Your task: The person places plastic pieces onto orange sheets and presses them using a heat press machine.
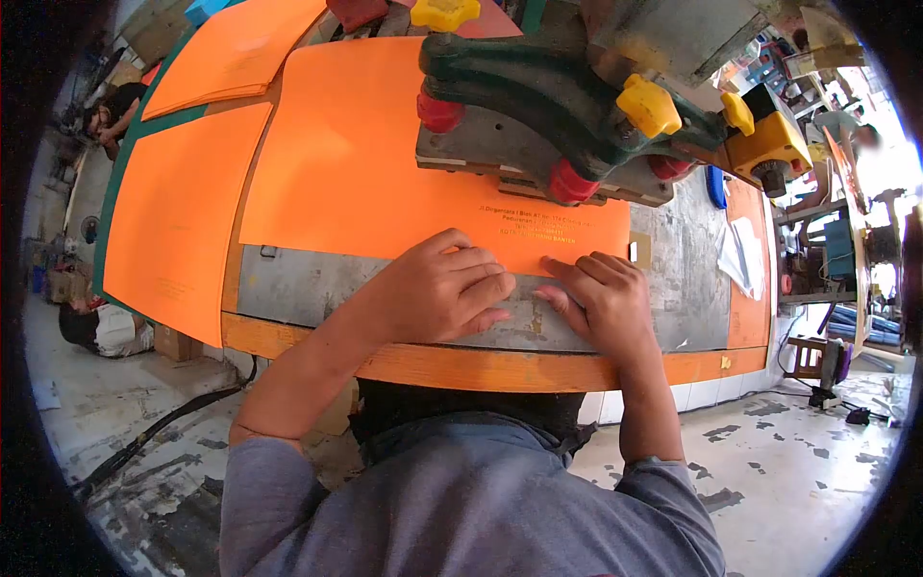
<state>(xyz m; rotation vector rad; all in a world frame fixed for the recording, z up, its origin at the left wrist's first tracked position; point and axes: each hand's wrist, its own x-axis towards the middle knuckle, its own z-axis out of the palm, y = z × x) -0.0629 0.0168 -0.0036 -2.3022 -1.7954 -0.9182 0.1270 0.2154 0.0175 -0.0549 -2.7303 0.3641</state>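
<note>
A large orange sheet (336, 154) lies on the grey metal bed (702, 288), with gold print near its lower right corner. The plate of a green press (538, 87) with red and yellow knobs hangs over its right part. My left hand (447, 288) is at the sheet's lower edge with its fingers curled; what it holds, if anything, is hidden. To its right, my right hand (601, 298) has its index fingertip on the sheet's lower edge and its thumb apart from the fingers.
Stacked orange sheets (183, 212) lie on a green board at the left. The table's wooden edge (461, 367) runs in front of me. A yellow switch box (769, 144) and white crumpled paper (740, 258) are at the right. Other people are in the background at left and right.
</note>
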